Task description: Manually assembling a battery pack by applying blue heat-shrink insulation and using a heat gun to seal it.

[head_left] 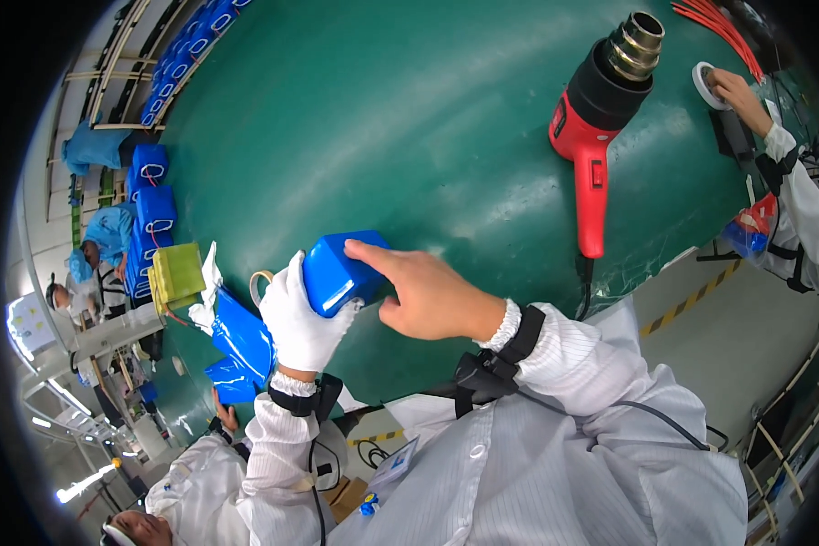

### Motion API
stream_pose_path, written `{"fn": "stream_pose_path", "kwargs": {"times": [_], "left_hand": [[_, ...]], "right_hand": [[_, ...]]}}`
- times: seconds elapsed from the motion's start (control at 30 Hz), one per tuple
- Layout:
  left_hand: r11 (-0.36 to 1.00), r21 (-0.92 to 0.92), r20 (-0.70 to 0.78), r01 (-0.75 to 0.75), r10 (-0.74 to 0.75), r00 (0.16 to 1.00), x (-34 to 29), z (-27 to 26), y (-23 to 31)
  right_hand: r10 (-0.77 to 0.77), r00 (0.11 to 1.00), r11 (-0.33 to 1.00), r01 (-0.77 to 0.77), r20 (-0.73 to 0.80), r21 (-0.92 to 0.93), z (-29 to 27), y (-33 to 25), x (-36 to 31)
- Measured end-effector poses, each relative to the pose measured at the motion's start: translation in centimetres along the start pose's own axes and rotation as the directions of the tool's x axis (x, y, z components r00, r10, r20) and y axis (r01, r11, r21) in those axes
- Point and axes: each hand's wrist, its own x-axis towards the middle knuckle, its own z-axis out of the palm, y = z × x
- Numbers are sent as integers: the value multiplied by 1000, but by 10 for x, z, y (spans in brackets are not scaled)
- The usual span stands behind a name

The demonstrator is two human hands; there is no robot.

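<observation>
My left hand [302, 318], in a white glove, is closed around a block wrapped in glossy blue film [338, 273] and holds it tilted above the green table. My bare right hand [437, 293] comes in from the right. Its index finger is stretched out with the tip on the block's upper face, and the thumb is apart near the block's side. Any curled fingers below are hidden. Beside the gloved hand lie loose blue film sleeves [243, 335], and a tan ring [259, 285] shows partly behind the glove.
A red heat gun [591, 173] stands nozzle up on the green table [409, 136]. A yellow-green block [177, 275] and several blue packs [155, 207] line the left edge. Another person's hand [743, 100] holds a white tape roll [706, 86]; red wires [723, 32] lie behind. A co-worker's hand [225, 411] touches blue film.
</observation>
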Motion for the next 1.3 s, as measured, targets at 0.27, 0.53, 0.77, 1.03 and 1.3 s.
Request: {"fn": "stream_pose_path", "kwargs": {"times": [0.27,0.53,0.77,1.03,1.3], "left_hand": [[881,-460,-258,112,-253,932,-53,40,-34],[145,-893,258,425,-610,750,-121,109,-29],[-398,-898,356,190,-399,845,-35,96,0],[-537,-665,654,519,-85,751,23,45,30],[-519,-507,820,688,-43,571,23,-11,36]], "right_hand": [[-388,901,463,372,194,-804,43,-21,64],[-38,881,541,414,471,-732,34,-47,91],[176,973,893,-95,147,-439,-26,-51,91],[625,774,532,-518,103,670,-62,14,40],[753,638,443,-671,158,595,-71,-23,28]]}}
